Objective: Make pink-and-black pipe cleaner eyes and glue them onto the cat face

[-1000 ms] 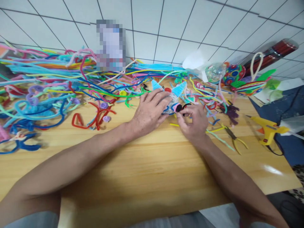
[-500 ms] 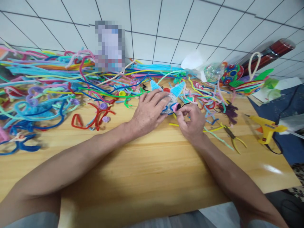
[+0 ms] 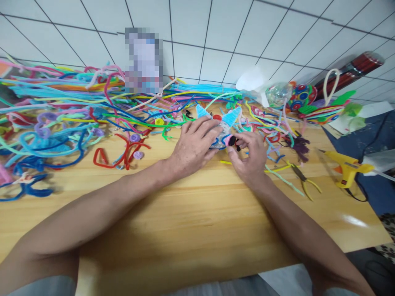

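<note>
My left hand (image 3: 193, 146) lies over a clear ball-shaped craft figure (image 3: 219, 139), fingers across its top and thumb underneath, gripping it. Two light blue pointed ears (image 3: 232, 116) and a red round piece (image 3: 217, 117) stand out on the figure's far side. On the side toward my right hand is a pink-and-blue end with a black coil (image 3: 231, 140). My right hand (image 3: 249, 156) is at that end, fingers curled around a black pipe cleaner (image 3: 237, 147), thumb just below the coil. My palm and fingers hide part of the ball.
Many coloured pipe cleaners (image 3: 64, 88) are heaped at the left and along the wall. Red bent pieces (image 3: 125, 150) lie left of my hands. Yellow-handled pliers (image 3: 304, 179) and a yellow glue gun (image 3: 347, 166) lie right. Finished-looking colourful ornaments (image 3: 304, 96) stand at the back right.
My right thumb and fingers have parted somewhat from their tight pinch at the black end, so more of the black coil shows. My left hand stays put on the figure.
</note>
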`<state>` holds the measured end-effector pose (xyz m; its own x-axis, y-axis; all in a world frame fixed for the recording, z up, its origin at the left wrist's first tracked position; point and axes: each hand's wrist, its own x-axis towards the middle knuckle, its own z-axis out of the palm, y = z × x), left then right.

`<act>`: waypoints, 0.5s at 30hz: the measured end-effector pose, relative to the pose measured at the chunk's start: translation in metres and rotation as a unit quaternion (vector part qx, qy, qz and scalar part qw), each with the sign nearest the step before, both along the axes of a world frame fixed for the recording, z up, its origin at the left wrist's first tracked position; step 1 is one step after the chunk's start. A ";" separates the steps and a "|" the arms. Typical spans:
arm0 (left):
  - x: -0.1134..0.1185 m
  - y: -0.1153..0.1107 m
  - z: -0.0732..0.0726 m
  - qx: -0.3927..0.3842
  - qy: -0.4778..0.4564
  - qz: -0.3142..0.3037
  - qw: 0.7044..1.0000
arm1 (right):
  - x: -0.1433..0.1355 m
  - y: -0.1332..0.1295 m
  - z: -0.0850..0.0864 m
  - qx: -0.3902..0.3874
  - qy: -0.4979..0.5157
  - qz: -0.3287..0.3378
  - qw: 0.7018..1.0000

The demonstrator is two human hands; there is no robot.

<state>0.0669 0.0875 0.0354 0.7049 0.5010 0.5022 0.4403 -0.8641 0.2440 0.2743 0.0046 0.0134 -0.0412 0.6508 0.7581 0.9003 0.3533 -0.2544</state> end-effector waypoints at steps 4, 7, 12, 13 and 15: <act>0.000 0.000 0.000 0.006 0.000 0.001 1.000 | -0.002 0.001 -0.002 -0.005 0.011 -0.003 1.000; 0.000 0.000 0.001 0.009 0.000 0.000 1.000 | -0.003 0.001 -0.001 -0.005 0.017 -0.008 1.000; 0.000 0.000 0.001 0.002 0.000 0.000 1.000 | -0.005 0.001 0.001 -0.009 0.007 -0.024 1.000; 0.000 0.000 0.000 0.002 -0.001 -0.001 1.000 | -0.005 0.002 0.001 -0.009 0.010 -0.023 1.000; 0.000 0.000 0.000 0.002 -0.003 -0.002 1.000 | -0.006 0.003 0.001 -0.006 0.015 -0.019 1.000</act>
<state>0.0664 0.0873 0.0353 0.7043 0.4955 0.5083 0.4350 -0.8672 0.2426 0.2685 0.0072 0.0139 0.0068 0.6612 0.7502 0.9046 0.3156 -0.2864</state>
